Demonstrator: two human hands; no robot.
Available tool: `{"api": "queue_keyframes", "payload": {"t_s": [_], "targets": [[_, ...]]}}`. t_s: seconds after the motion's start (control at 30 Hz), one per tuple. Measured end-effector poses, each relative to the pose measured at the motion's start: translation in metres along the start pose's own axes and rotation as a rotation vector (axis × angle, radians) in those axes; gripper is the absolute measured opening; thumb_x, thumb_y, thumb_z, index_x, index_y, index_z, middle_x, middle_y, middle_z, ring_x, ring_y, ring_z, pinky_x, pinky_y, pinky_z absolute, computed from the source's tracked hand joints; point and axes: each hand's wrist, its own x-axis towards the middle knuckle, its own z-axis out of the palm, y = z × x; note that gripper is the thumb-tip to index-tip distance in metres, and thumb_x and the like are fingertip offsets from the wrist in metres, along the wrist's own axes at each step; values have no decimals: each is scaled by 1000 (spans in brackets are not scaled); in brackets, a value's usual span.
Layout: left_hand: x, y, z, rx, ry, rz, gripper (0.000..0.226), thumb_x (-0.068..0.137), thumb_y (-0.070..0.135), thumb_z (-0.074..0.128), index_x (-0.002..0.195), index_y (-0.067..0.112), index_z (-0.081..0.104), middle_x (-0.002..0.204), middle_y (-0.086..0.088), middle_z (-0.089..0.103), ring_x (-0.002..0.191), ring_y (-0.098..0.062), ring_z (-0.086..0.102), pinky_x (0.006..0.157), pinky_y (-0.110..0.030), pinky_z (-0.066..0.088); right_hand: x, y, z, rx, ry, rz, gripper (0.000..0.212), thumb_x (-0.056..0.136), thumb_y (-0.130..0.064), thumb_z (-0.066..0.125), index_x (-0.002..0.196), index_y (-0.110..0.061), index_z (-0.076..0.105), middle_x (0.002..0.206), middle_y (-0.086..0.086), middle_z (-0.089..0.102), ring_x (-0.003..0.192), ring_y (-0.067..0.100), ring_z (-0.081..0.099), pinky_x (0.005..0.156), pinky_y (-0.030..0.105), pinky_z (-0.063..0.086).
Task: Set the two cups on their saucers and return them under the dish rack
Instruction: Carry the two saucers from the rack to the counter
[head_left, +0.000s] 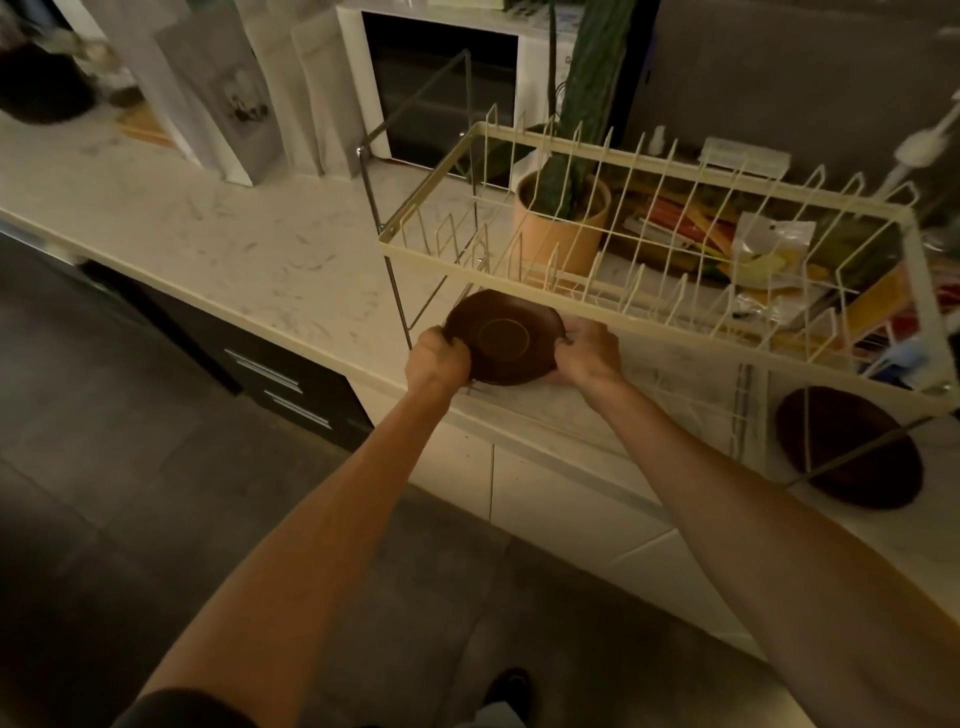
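A dark brown saucer (503, 338) with a ring in its middle is held at the counter's front edge, just below the left end of the cream wire dish rack (613, 317). My left hand (435, 359) grips its left rim and my right hand (586, 353) grips its right rim. A second dark brown saucer (852, 447) lies on the counter under the right end of the rack, partly crossed by the rack's wire legs. No cup is in view.
The marble counter (234, 244) stretches left. A cactus in a tan pot (558, 223) and a heap of packets (769, 244) stand behind the rack. Further back is a white microwave (441, 88). Dark drawers (280, 384) sit below.
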Motion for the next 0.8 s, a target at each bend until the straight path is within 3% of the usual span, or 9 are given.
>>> {"api": "queue_keyframes", "payload": {"t_s": [0.27, 0.4, 0.53, 0.73, 0.8], "targets": [[-34, 11, -4, -99, -28, -14, 33, 97, 10, 46, 130, 9, 43, 113, -11, 51, 94, -26, 60, 71, -35, 60, -36, 10, -26, 153, 36, 2, 19, 93, -2, 53, 94, -16, 66, 111, 13, 69, 97, 35, 70, 77, 50, 62], [-51, 7, -1, -137, -48, -21, 30, 98, 11, 49, 127, 10, 47, 119, -17, 58, 91, -27, 65, 56, -28, 57, -58, 21, -45, 232, 20, 20, 22, 97, 1, 51, 111, -5, 67, 114, 9, 67, 96, 33, 71, 72, 47, 63], [-76, 4, 6, -151, -127, -1, 37, 96, 10, 53, 133, 12, 48, 109, -17, 62, 77, -22, 65, 43, -23, 56, -80, 40, -64, 185, 13, 4, 20, 96, -2, 51, 105, -4, 69, 109, 14, 71, 84, 29, 74, 67, 43, 64], [-113, -5, 15, -126, -232, -48, 39, 94, 4, 54, 132, 13, 46, 94, -13, 64, 68, -21, 68, 48, -27, 59, -114, 72, -84, 217, -27, -31, 27, 94, 2, 51, 105, -14, 69, 108, 12, 69, 88, 29, 73, 68, 44, 64], [-125, -8, 16, -98, -274, -58, 38, 94, 3, 54, 130, 12, 45, 96, -14, 65, 68, -21, 68, 54, -30, 60, -124, 84, -89, 201, -46, -35, 25, 92, 1, 54, 106, -14, 69, 106, 11, 71, 82, 26, 75, 66, 44, 64]]}}
